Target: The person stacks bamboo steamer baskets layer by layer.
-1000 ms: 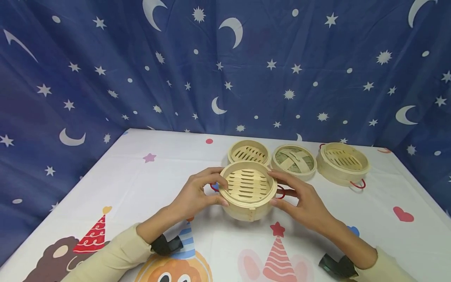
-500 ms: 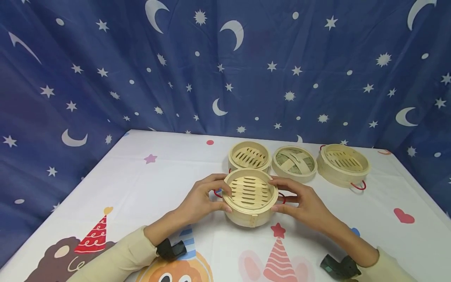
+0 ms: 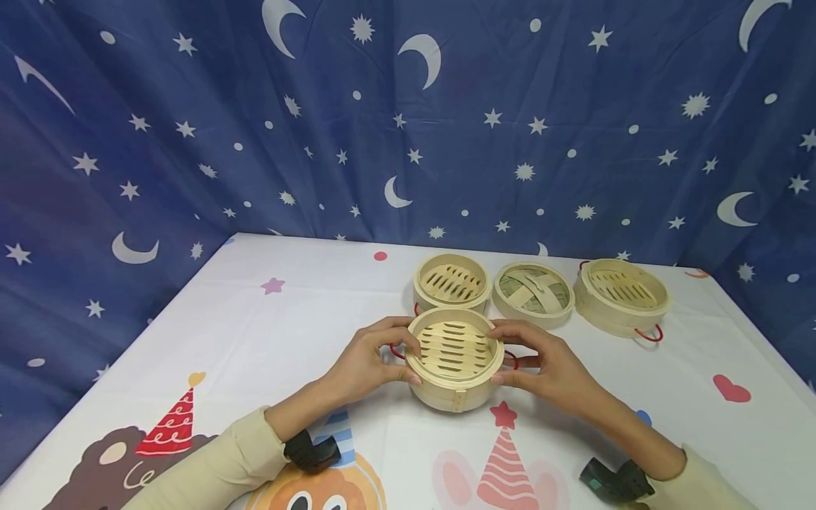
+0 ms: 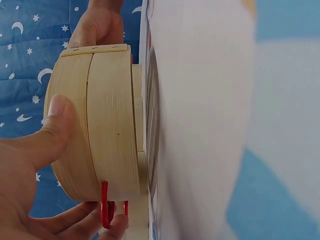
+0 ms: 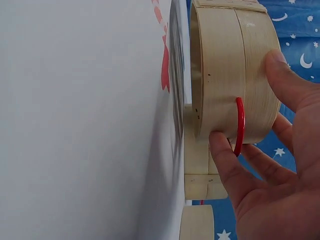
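A round bamboo steamer basket (image 3: 454,350) with a slatted floor and red side handles is held between both hands, close over the table. My left hand (image 3: 371,363) grips its left side, thumb on the outer wall and index finger over the rim. On the opposite side my right hand (image 3: 542,360) grips it the same way. In the right wrist view, the basket (image 5: 225,75) shows a red handle (image 5: 241,125) among the fingers. A narrow gap separates the basket (image 4: 112,125) from the tablecloth in the left wrist view.
Directly behind stands a second steamer basket (image 3: 452,282), partly covered by the held one. To its right lie a woven steamer lid (image 3: 534,292) and a deeper steamer basket (image 3: 620,312) with red handles. A starry blue curtain (image 3: 319,127) rises behind the white printed tablecloth (image 3: 319,283).
Both hands have brought the held steamer basket slightly lower and nearer to me in the head view. In the last half second it has hardly moved.
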Available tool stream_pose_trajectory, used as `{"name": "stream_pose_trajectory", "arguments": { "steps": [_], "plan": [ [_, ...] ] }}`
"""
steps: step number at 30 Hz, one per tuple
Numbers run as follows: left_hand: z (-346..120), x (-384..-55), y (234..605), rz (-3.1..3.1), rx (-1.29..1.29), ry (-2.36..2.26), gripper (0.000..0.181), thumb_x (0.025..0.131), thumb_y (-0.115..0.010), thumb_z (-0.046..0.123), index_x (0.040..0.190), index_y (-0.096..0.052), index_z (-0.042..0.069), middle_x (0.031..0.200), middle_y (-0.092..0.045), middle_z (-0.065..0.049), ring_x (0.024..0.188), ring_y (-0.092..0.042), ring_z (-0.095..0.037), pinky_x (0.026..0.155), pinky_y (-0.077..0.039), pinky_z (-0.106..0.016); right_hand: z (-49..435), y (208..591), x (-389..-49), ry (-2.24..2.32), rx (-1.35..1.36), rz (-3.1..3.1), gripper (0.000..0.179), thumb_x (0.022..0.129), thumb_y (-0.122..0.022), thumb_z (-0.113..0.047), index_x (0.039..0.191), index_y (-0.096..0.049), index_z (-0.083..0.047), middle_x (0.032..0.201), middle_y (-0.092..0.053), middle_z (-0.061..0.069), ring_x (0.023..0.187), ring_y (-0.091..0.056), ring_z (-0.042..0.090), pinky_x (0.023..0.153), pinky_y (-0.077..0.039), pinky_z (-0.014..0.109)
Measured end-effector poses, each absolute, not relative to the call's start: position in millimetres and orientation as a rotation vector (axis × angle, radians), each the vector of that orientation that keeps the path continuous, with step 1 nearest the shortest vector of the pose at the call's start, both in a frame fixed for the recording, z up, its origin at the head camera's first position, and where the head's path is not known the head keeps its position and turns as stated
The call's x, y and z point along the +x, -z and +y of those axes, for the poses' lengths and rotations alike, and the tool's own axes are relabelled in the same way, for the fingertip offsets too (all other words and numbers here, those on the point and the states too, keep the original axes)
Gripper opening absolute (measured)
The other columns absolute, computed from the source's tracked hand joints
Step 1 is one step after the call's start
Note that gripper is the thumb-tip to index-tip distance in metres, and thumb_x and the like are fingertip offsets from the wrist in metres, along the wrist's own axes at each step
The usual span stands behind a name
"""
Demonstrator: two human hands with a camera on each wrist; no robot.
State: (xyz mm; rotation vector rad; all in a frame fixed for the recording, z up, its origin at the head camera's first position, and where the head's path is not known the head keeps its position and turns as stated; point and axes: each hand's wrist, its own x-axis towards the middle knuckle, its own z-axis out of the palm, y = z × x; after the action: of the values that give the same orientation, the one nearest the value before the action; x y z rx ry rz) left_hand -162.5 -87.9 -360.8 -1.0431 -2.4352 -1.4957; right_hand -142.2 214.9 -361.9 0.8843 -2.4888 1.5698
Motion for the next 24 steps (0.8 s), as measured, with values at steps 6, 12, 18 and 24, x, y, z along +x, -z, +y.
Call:
{"name": "stream_pose_trajectory", "arguments": {
  "steps": [6,12,18,24],
  "plan": [
    [-88.6,-163.6,362.5,-2.428,-1.057,1.505,0.034,0.062,-0.089,0.018,0.088,-0.068,0.018,0.126,-0.058,-0.009,0.097,-0.054,-0.020,0.081,-0.045,-0.038,215.1,363.1,-142.4,-1.597,0.876,-2.493,0.054,0.072,-0.084,-0.013,0.121,-0.061,-0.010,0.133,-0.051,0.007,0.116,-0.053,0.010,0.079,-0.055,0.035],
    [-89.2,-164.5,364.2,-2.440,-1.064,1.510,0.033,0.063,-0.089,0.017,0.088,-0.068,0.018,0.127,-0.057,-0.008,0.103,-0.054,-0.020,0.086,-0.045,-0.036,214.7,363.0,-142.4,-1.605,0.867,-2.506,0.054,0.072,-0.084,-0.015,0.120,-0.061,-0.010,0.133,-0.051,0.006,0.117,-0.052,0.011,0.077,-0.056,0.036],
    [-89.8,-165.1,365.0,-2.432,-1.084,1.504,0.034,0.062,-0.089,0.018,0.088,-0.068,0.018,0.125,-0.058,-0.009,0.112,-0.054,-0.022,0.091,-0.044,-0.036,214.4,363.6,-142.3,-1.598,0.882,-2.505,0.053,0.072,-0.084,-0.016,0.119,-0.061,-0.010,0.133,-0.051,0.006,0.120,-0.049,0.010,0.076,-0.056,0.036],
    [-90.4,-167.1,367.0,-2.421,-1.108,1.499,0.034,0.062,-0.089,0.018,0.088,-0.067,0.017,0.123,-0.059,-0.009,0.121,-0.050,-0.025,0.101,-0.040,-0.042,214.0,363.8,-142.2,-1.609,0.879,-2.509,0.052,0.072,-0.085,-0.015,0.117,-0.061,-0.010,0.133,-0.051,0.006,0.121,-0.048,0.010,0.075,-0.056,0.036]
  ]
}}
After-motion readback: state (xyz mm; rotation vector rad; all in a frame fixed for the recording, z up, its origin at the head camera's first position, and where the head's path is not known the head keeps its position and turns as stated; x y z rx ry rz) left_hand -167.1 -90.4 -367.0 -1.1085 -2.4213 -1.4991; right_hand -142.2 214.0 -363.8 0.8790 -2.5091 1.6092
